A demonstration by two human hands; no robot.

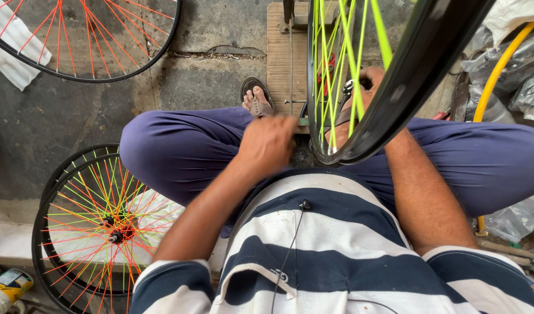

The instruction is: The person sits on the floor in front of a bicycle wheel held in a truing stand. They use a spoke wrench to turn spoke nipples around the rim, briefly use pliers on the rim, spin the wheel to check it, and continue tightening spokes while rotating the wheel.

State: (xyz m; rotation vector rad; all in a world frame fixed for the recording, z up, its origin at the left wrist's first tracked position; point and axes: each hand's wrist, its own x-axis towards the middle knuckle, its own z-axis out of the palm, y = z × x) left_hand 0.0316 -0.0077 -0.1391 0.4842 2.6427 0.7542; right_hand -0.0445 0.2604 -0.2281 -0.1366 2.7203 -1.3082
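A black bicycle wheel rim [415, 64] with bright green spokes [328, 70] stands upright between my knees. My left hand [268, 144] is closed around a small tool whose tip pokes out toward the rim's lower edge. Behind the spokes, my right hand [368, 81] grips the wheel near its hub; the rim partly hides it. I sit with purple trousers and a striped shirt, and one sandalled foot [255, 100] shows ahead.
Stacked black wheels with red and green spokes [98, 227] lie at my lower left. Another red-spoked wheel [86, 35] lies top left. A wooden board [284, 52] lies ahead, a yellow hose [499, 70] and plastic bags to the right, a tin [8, 286] bottom left.
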